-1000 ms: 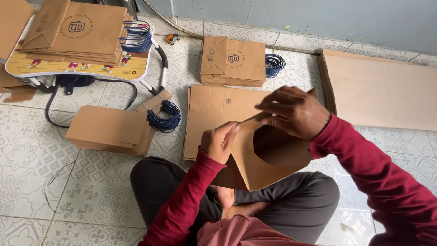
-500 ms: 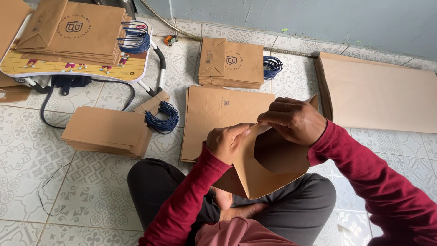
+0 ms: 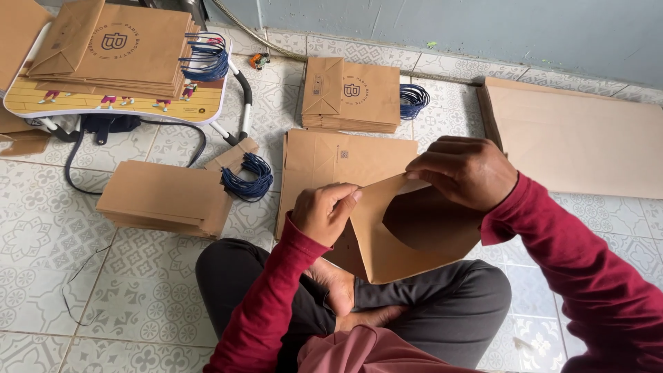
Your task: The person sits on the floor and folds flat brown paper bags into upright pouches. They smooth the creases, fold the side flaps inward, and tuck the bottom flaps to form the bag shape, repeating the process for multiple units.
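The left hand and right hand each pinch the rim of one smooth brown kraft paper bag, held open above the crossed legs. Four flat stacks of matching bags surround it: on the small table, two on the patterned tile floor, one directly ahead. Three bundles of blue cord handles lie beside them.

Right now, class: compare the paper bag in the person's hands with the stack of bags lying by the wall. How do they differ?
The held bag is pulled open, showing its hollow inside; the stacked bags lie folded flat. The held bag is a single one, raised over the lap between the left hand and right hand; the stacked bags are many, resting on the tiled floor. Both are brown paper.
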